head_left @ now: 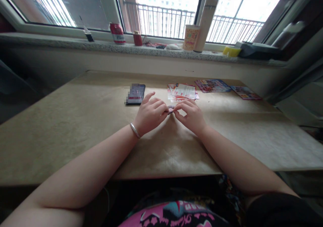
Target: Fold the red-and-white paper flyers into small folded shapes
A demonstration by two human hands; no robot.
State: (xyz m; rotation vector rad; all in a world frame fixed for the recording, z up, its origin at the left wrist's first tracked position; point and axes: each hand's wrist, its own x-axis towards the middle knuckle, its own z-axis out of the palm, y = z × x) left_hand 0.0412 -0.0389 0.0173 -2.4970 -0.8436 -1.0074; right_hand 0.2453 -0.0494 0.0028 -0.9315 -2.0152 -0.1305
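My left hand (150, 114) and my right hand (191, 114) meet over the middle of the brown table (75, 126). Both pinch a small folded piece of coloured paper (171, 109) between their fingertips. A silver bangle (135, 130) sits on my left wrist. Just beyond the hands lies a loose pile of printed paper sheets (183, 91). A dark phone (135, 94) lies flat to the left of that pile, close to my left hand.
Two more colourful printed sheets (212, 85) (246, 92) lie at the table's far right. On the stone windowsill (63, 42) stand a red can (117, 33), a small red jar (137, 38), a paper cup (190, 37), a tall flask (205, 23) and a yellow item (231, 51).
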